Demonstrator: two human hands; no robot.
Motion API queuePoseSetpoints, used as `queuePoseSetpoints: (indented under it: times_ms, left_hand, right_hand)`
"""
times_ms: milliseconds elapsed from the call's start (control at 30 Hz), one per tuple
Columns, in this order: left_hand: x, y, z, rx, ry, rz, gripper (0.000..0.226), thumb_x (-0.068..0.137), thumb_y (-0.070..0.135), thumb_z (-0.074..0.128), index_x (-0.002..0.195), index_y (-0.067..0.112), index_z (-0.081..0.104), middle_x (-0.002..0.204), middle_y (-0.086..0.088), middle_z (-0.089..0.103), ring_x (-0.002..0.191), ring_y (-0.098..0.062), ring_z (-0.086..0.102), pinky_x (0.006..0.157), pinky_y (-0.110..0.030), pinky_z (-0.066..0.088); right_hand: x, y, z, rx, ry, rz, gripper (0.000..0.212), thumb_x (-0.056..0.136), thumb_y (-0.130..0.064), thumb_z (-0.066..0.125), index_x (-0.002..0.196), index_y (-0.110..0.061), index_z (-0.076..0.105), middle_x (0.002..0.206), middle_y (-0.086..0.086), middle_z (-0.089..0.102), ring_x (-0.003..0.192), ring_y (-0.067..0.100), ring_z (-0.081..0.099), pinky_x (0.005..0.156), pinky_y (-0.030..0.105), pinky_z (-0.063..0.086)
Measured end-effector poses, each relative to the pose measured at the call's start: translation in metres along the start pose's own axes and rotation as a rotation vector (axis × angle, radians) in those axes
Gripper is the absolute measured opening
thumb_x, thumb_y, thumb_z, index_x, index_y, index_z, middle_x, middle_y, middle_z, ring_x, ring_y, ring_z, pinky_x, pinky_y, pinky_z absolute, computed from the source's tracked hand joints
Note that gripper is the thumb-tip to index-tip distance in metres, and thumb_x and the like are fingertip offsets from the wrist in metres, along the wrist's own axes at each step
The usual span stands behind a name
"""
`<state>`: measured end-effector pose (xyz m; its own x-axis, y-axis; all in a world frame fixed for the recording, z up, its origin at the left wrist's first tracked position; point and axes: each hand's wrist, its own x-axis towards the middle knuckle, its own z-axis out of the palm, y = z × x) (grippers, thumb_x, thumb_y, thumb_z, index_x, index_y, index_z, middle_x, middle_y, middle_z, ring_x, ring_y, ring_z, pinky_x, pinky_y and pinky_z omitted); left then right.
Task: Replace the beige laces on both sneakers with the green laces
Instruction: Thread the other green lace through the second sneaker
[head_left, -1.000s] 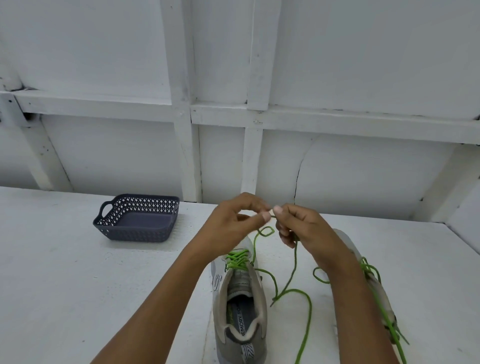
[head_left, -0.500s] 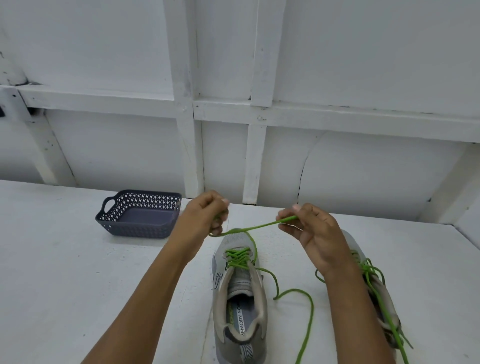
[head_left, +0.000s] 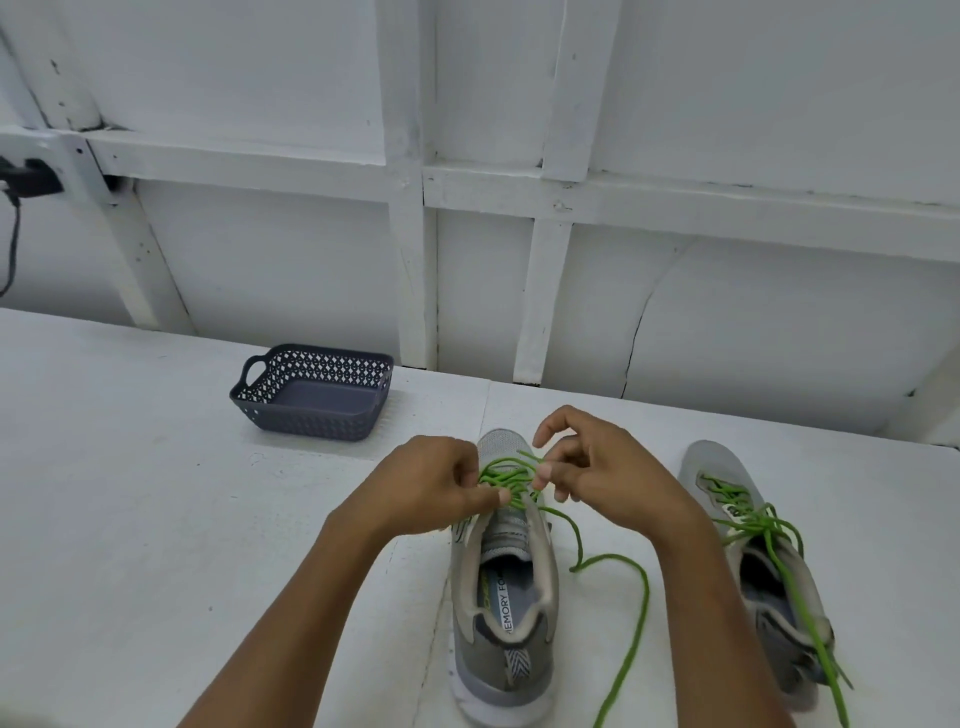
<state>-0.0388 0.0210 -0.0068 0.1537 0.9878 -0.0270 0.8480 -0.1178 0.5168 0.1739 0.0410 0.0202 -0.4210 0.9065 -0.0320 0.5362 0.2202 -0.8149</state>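
Two grey sneakers stand on the white table, toes pointing away from me. The left sneaker (head_left: 503, 613) carries a green lace (head_left: 506, 480) through its front eyelets, with a long loose end (head_left: 631, 623) trailing to the right. My left hand (head_left: 431, 486) pinches the lace over the eyelets. My right hand (head_left: 597, 467) has curled fingers at the same lacing, thumb and forefinger held apart above it. The right sneaker (head_left: 763, 577) lies beside my right forearm, with green laces (head_left: 763, 530) loosely tied.
A dark blue perforated basket (head_left: 311, 397) with nothing visible in it sits on the table at the back left. A white panelled wall (head_left: 727, 291) rises behind the table. A black plug and cable (head_left: 21, 182) hang at the far left.
Both hands dropped from holding the lace stretched taut in the air down onto the left sneaker's eyelets. The view has tilted down and drawn closer.
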Motion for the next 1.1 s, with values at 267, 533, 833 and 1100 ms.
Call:
queuePoseSetpoints:
  times_ms: [267,533,833,1100]
  left_hand:
    - [-0.006,-0.008,0.008,-0.196,-0.079,-0.091,0.026,0.087,0.027,0.062,0.071,0.008,0.069,0.067,-0.005,0.067,0.058,-0.01,0.051,0.055,-0.025,0.039]
    - [-0.01,-0.022,0.009,-0.633,-0.154,-0.201,0.021,0.085,0.005,0.063,0.065,0.003,0.069,0.059,-0.005,0.058,0.058,-0.016,0.049,0.051,-0.024,0.039]
    - [-0.009,-0.021,0.01,-0.657,-0.157,-0.191,0.023,0.084,0.005,0.063,0.061,0.006,0.066,0.056,-0.002,0.058,0.057,-0.014,0.05,0.052,-0.024,0.04]
    - [-0.008,-0.019,0.01,-0.581,-0.172,-0.133,0.025,0.087,0.011,0.065,0.062,0.011,0.066,0.061,-0.002,0.062,0.059,-0.012,0.053,0.053,-0.024,0.045]
  right_hand:
    - [0.0,-0.004,0.023,-0.205,-0.038,0.019,0.018,0.084,-0.015,0.07,0.074,-0.03,0.069,0.074,-0.012,0.065,0.059,-0.008,0.054,0.055,0.008,0.04]
    - [0.001,-0.005,0.047,-0.311,-0.008,0.01,0.013,0.081,-0.016,0.065,0.074,-0.024,0.072,0.083,-0.007,0.06,0.075,0.004,0.055,0.066,0.019,0.045]
    - [0.006,-0.008,0.057,-0.402,-0.016,0.015,0.015,0.082,-0.018,0.062,0.073,-0.011,0.072,0.078,0.002,0.062,0.077,0.019,0.061,0.071,0.039,0.052]
    - [0.016,-0.008,0.057,-0.504,-0.063,0.063,0.017,0.08,-0.021,0.06,0.075,-0.006,0.068,0.083,0.01,0.066,0.069,0.022,0.057,0.063,0.037,0.05]
